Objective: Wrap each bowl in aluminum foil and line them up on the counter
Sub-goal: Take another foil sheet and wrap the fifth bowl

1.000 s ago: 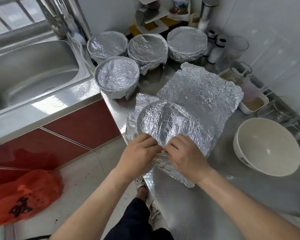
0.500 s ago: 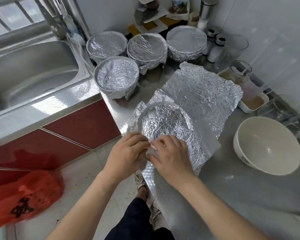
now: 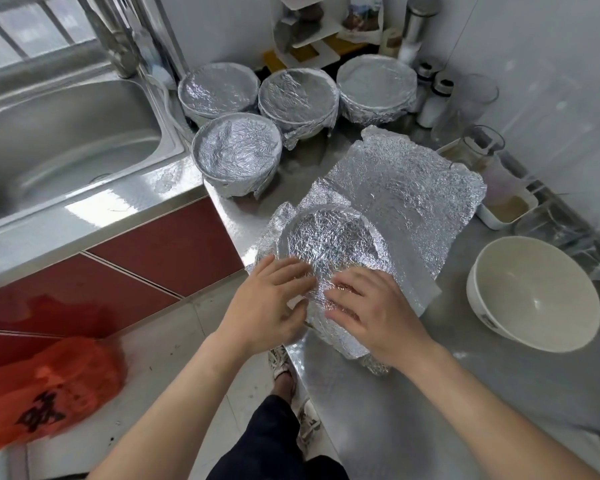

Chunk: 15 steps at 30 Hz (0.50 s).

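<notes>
A bowl half wrapped in crinkled foil sits at the near corner of the steel counter. My left hand and my right hand lie side by side on its near rim, fingers straight, pressing the foil down. The loose far part of the foil sheet lies spread flat behind the bowl. A bare white bowl stands on the right. Several foil-covered bowls stand at the back: one nearest the sink, three behind it.
A steel sink with a tap is on the left, red cabinet fronts below it. Glass jars, shakers and a white tray crowd the right wall. An orange plastic bag hangs low on the left. My feet are on the tiled floor.
Both hands went from pinching the foil's near edge to lying flat on it with fingers spread. The foil is folded further down over the bowl's near side.
</notes>
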Available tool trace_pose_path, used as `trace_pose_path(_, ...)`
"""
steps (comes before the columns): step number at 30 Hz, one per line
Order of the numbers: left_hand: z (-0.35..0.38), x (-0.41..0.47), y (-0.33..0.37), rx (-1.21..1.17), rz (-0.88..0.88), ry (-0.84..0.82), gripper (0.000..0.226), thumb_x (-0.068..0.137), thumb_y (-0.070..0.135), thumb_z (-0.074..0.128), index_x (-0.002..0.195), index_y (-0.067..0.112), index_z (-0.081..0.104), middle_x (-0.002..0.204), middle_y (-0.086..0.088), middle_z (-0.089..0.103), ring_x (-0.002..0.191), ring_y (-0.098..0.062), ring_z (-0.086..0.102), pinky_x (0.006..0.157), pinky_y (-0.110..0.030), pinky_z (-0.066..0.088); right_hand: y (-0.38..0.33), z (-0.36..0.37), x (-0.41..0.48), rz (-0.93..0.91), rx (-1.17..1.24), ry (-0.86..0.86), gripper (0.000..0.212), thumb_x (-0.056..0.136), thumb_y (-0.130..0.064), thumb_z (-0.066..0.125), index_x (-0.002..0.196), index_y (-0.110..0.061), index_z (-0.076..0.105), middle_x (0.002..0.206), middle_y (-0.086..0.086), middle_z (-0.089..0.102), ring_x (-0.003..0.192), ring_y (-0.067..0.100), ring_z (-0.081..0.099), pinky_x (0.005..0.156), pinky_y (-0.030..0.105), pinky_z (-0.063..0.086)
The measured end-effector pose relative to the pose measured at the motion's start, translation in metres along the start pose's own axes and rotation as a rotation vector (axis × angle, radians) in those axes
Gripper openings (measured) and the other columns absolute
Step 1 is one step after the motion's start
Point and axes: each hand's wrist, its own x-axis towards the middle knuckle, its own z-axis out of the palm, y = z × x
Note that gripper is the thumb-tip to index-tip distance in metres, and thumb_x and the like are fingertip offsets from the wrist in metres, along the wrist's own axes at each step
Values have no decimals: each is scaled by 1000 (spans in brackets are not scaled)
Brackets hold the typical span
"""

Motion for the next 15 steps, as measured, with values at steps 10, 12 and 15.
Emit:
trace_pose_path(10, 16, 2, 10, 47, 229, 193, 13, 89, 23, 67, 90, 14, 77, 84, 0, 67, 77, -22, 59, 66, -34, 49, -5, 11, -3, -90, -139, 112, 2, 86, -15, 67, 86, -14, 65, 83, 1, 57, 76, 23, 52, 67, 34, 41)
trace_pose_path(12, 18, 2, 12, 65, 262, 211, 6, 86, 14, 71, 89, 12, 76, 84, 0, 67, 76, -21, 57, 66, -33, 49, -6, 13, -2, -78, -154, 109, 3, 85, -13, 67, 86, -13, 64, 83, 1, 57, 75, 23, 51, 66, 34, 41)
trace_pose_path(15, 22, 2, 11, 81, 255, 238, 16, 76, -2, 79, 87, 9, 75, 83, -1, 67, 78, -21, 56, 71, -32, 49, -8, 15, 0, -63, -182, 100, 2, 88, -13, 63, 86, -14, 63, 83, 1, 56, 75, 23, 50, 67, 34, 40)
